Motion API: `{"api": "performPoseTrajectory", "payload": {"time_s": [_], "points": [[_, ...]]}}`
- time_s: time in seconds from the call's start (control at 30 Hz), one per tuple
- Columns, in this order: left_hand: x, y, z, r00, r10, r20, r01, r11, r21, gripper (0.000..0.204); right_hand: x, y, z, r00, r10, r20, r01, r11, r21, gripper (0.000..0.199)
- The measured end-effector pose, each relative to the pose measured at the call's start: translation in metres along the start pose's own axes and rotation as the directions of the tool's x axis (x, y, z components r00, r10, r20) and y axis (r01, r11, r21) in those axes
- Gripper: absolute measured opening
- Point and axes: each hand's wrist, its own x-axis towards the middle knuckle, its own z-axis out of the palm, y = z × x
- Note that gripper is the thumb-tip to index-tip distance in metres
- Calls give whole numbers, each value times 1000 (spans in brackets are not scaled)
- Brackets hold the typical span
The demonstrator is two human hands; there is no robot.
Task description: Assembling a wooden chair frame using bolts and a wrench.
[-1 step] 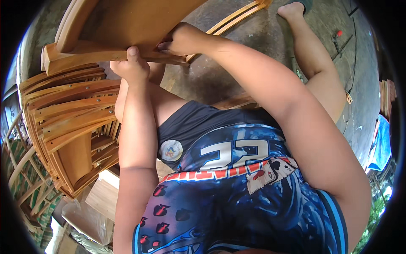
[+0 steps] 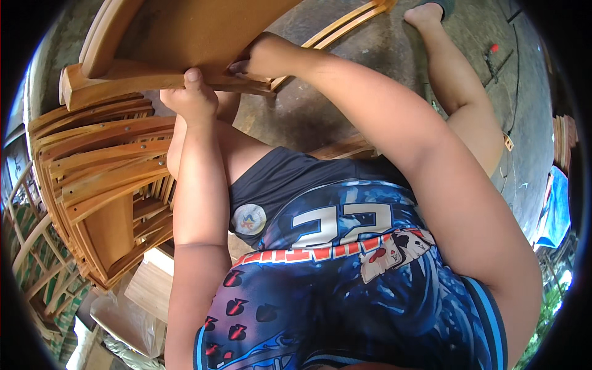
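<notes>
"Where was the panel?"
"In the left hand, thumb over its near edge; the right hand was bent at its near right corner; its hold, I couldn't tell."

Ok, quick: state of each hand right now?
Left hand: closed, holding the wooden rail.
Right hand: curled beside the curved wooden panel; whether it grips anything cannot be told.

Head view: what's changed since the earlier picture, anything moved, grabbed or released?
Nothing visibly changed: no clear movement, nothing newly grabbed or released. The left hand still holds the edge of the curved wooden piece, thumb on top; the right hand stays against it. The stacked wooden parts lie as before.
</notes>
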Motion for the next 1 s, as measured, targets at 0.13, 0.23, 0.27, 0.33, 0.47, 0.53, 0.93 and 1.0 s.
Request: {"api": "performPoseTrajectory", "payload": {"time_s": [0.13,0.23,0.27,0.33,0.47,0.53,0.93,1.0], "points": [[-3,0,-2,999,-32,28,30,997,68,69,12,1,-11,983,76,167,-80,997,18,18],[-4,-3,-4,999,10,47,-19,980,196,77,18,-1,-15,964,42,263,-32,999,-40,19],[-4,-4,-3,998,32,48,-41,980,197,75,19,-2,-16,963,1,271,-1,1000,0,19],[-2,-5,-3,998,52,44,-58,986,155,74,20,-5,-17,948,102,300,-104,995,-10,21],[-1,7,-3,998,15,67,-25,988,150,61,17,-10,-12,930,99,353,-38,984,-175,25],[-4,18,-6,933,-355,-61,361,922,142,43,7,-10,-5,992,-13,128,26,994,-102,33],[-34,103,-74,843,-532,83,474,806,354,76,-50,-90,16,940,311,141,-323,944,72,40],[-49,115,-105,895,-446,-2,434,870,235,64,-51,-89,25,905,409,115,-419,903,92,44]]}}
